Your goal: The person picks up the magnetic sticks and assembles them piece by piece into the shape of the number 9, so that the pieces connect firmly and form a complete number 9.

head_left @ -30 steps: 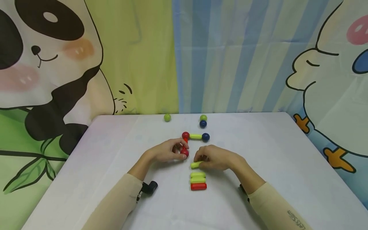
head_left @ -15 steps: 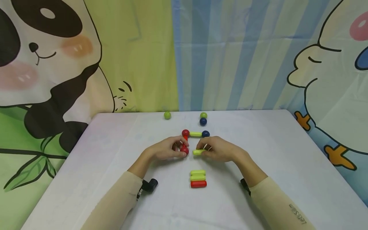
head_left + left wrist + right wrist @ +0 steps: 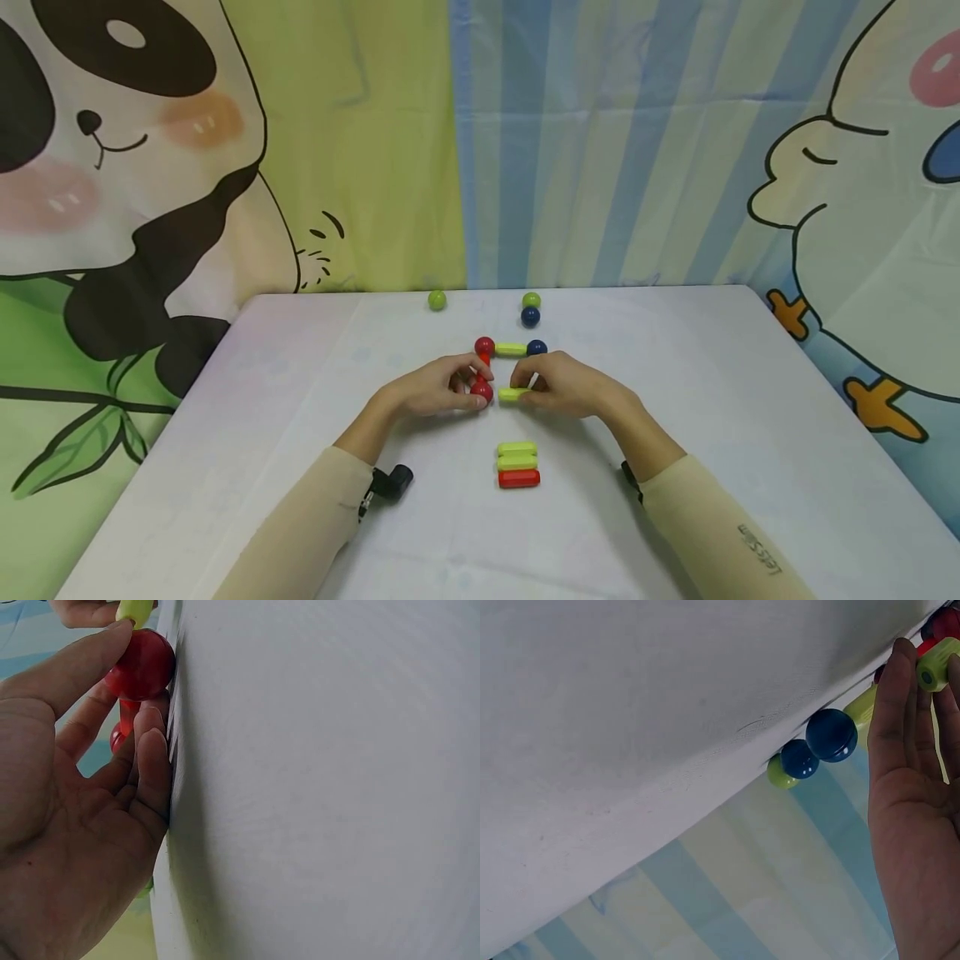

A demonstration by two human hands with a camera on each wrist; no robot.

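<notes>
My left hand (image 3: 438, 387) pinches the near red ball (image 3: 482, 392), which a red rod (image 3: 484, 361) links to the far red ball (image 3: 484, 346). From that far ball a yellow-green rod (image 3: 511, 350) runs right to a dark blue ball (image 3: 536, 348). Between thumb and fingers my right hand (image 3: 572, 387) grips another yellow-green rod (image 3: 510, 394), its left end pointing at the near red ball. In the left wrist view the tip of that held rod (image 3: 135, 610) meets or nearly meets the red ball (image 3: 146, 666); contact is unclear.
Two yellow-green rods (image 3: 517, 456) and a red rod (image 3: 519, 478) lie stacked side by side nearer the front. At the back are a green ball (image 3: 437, 300), and a second green ball (image 3: 532, 300) behind a dark blue ball (image 3: 530, 317). The table (image 3: 675, 375) is white.
My right hand has carried the yellow-green rod away from the other rods, forward and then slightly left, up to the near red ball. The left hand stays almost still.
</notes>
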